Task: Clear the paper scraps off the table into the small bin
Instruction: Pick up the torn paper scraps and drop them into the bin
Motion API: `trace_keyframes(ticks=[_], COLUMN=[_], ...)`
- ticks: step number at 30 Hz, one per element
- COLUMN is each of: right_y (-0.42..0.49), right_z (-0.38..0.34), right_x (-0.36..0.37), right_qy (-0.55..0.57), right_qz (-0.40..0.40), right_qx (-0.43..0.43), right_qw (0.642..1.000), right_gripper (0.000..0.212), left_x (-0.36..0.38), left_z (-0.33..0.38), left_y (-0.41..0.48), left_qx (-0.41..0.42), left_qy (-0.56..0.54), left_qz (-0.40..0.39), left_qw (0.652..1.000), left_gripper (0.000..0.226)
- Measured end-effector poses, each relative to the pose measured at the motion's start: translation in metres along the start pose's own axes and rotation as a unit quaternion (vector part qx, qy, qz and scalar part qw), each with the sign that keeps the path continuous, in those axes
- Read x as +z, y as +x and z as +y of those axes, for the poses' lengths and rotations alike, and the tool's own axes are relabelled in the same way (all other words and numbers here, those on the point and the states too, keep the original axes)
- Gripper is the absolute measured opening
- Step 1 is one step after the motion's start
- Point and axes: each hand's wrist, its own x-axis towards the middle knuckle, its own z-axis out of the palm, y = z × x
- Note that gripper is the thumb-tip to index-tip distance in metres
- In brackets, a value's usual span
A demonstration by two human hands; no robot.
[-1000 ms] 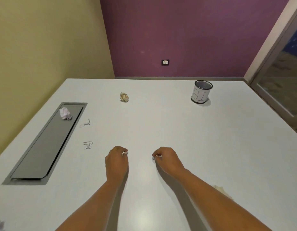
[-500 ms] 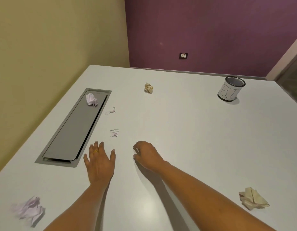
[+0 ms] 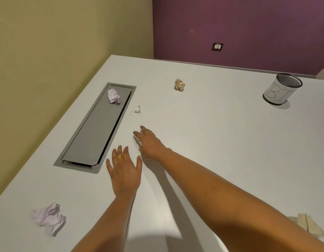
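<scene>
Head view: left hand (image 3: 124,171) at centre of frame, palm down on table (image 3: 221,142), fingers spread straight, holding nothing, ring (image 3: 119,157) on one finger. Right hand (image 3: 150,143) just above it, fingers stretched toward upper left; small white scrap (image 3: 137,139) under fingertips, probably touched, blur hides contact. Thin white strip (image 3: 134,111) beyond fingertips, apart. Lilac ball (image 3: 113,96) on grey hatch (image 3: 95,139), left. Beige ball (image 3: 179,84) upper centre. Small bin (image 3: 283,90) upper right, upright, well apart from hands. Lilac crumple (image 3: 48,218) lower left; beige crumple (image 3: 306,227) lower right
</scene>
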Motion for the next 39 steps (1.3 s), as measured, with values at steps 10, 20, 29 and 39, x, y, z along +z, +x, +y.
trace_keyframes(ticks=[10, 20, 29, 39], right_y=[0.008, -0.048, -0.107, -0.157], right_z=[0.0, 0.019, 0.088, 0.206], right_x=[0.014, 0.004, -0.027, -0.093], right_qy=[-0.102, -0.039, -0.058, 0.003], right_qz=[-0.032, 0.022, 0.061, 0.176], right_qx=[-0.015, -0.075, 0.014, 0.138], right_qw=[0.994, 0.996, 0.996, 0.975], right_gripper=[0.04, 0.019, 0.016, 0.018], left_x=[0.001, -0.002, 0.005, 0.043], left_z=[0.0, -0.003, 0.058, 0.168], left_y=[0.001, 0.0, -0.001, 0.001], left_qx=[-0.005, 0.001, -0.019, 0.171], left_qy=[0.003, 0.007, -0.029, -0.035], left_qz=[-0.008, -0.018, -0.036, -0.058], left_qw=[1.0, 1.0, 0.999, 0.983], left_gripper=[0.052, 0.052, 0.046, 0.039])
